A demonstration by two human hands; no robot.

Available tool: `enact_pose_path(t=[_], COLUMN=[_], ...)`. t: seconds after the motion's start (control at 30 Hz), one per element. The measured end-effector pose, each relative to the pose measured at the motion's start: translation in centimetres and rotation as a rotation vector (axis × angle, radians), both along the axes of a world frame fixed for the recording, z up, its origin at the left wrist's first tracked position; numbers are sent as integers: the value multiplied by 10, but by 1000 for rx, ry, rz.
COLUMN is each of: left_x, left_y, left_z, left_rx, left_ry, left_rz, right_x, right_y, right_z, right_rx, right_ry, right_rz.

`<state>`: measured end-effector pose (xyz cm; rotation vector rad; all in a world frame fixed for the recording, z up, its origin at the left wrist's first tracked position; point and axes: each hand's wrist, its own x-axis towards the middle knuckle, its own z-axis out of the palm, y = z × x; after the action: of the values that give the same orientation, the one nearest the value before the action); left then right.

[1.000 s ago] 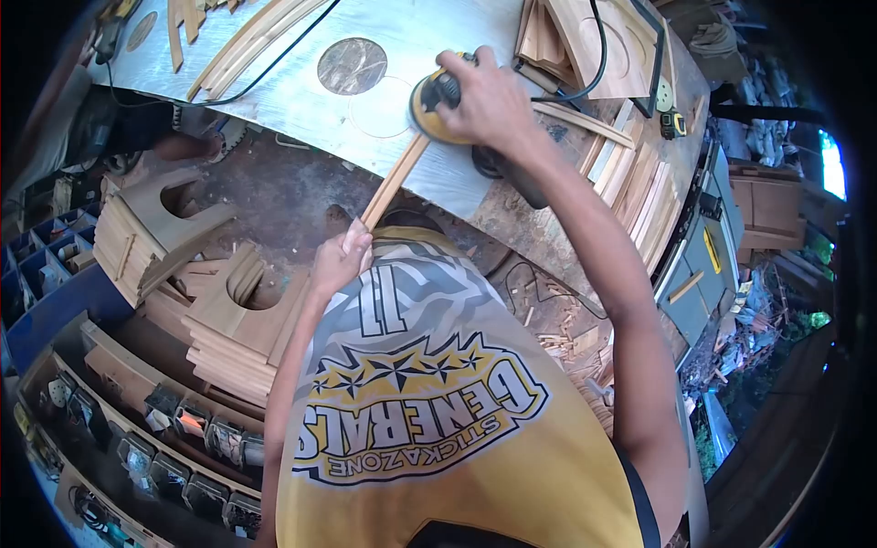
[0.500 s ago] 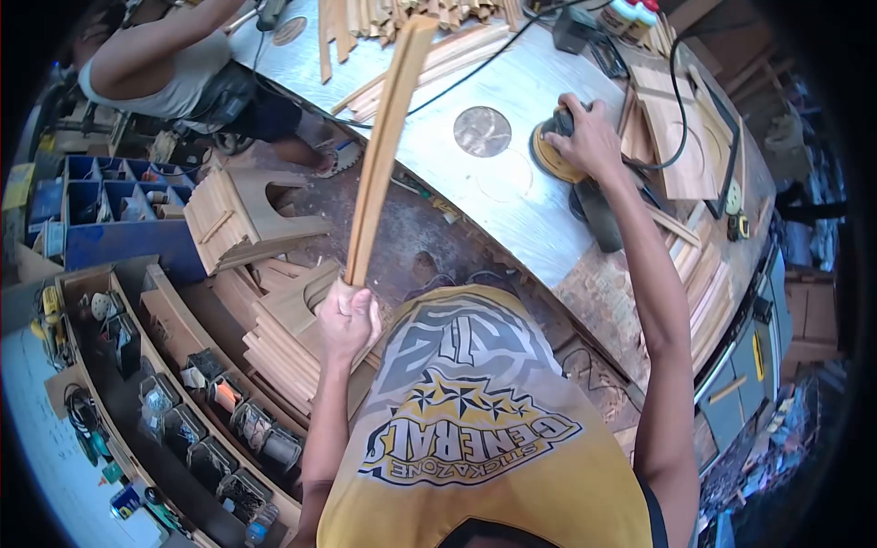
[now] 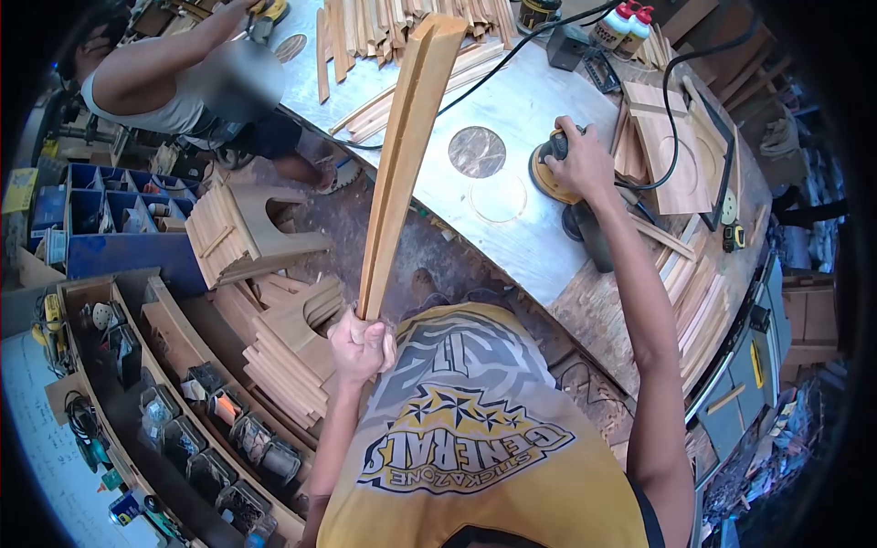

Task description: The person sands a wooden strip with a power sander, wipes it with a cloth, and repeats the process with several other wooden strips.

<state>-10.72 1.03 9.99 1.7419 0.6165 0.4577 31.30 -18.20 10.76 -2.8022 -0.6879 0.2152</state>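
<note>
My left hand (image 3: pixel 360 348) is closed around the lower end of a long, grooved wooden strip (image 3: pixel 402 173), which rises tilted in front of me. Its upper end passes over the near edge of the metal-topped worktable (image 3: pixel 512 100). On the right, my right hand (image 3: pixel 586 163) grips a yellow and black orbital sander (image 3: pixel 543 175) from above. The sander is at the tabletop, and its dark dust canister (image 3: pixel 596 239) points toward me. Beside it, the table has a round dark opening or inset (image 3: pixel 477 152) and a faint circular mark.
Several wooden strips (image 3: pixel 393 23) are piled at the table's far side. Panels (image 3: pixel 671 155), a tape measure (image 3: pixel 734 237) and glue bottles (image 3: pixel 624 26) lie to the right. A co-worker (image 3: pixel 151 87) stands at upper left. Shelves with bins (image 3: pixel 187 447) stand at lower left.
The wooden strip in my left hand has shifted slightly right and closer, showing more of its grooved side. My right hand remains on the sander. The co-worker's arm has moved.
</note>
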Motion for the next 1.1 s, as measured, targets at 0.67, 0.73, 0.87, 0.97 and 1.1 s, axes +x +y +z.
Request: enact_pose_path(t=[0.67, 0.73, 0.87, 0.97, 1.1], left_x=[19, 20, 22, 24, 29], left_y=[-26, -29, -29, -29, -30], left_z=[-103, -101, -104, -107, -104], left_rx=[-189, -184, -220, -196, -131], left_ry=[684, 641, 631, 633, 540], left_rz=[-253, -256, -287, -320, -314], right_x=[-62, -74, -97, -67, -52], right_y=[23, 25, 27, 33, 28], right_z=[21, 13, 15, 12, 12], right_rx=[-122, -75, -97, -120, -84], right_ry=[-86, -67, -21, -47, -111], right_rz=[251, 310, 449, 377, 355])
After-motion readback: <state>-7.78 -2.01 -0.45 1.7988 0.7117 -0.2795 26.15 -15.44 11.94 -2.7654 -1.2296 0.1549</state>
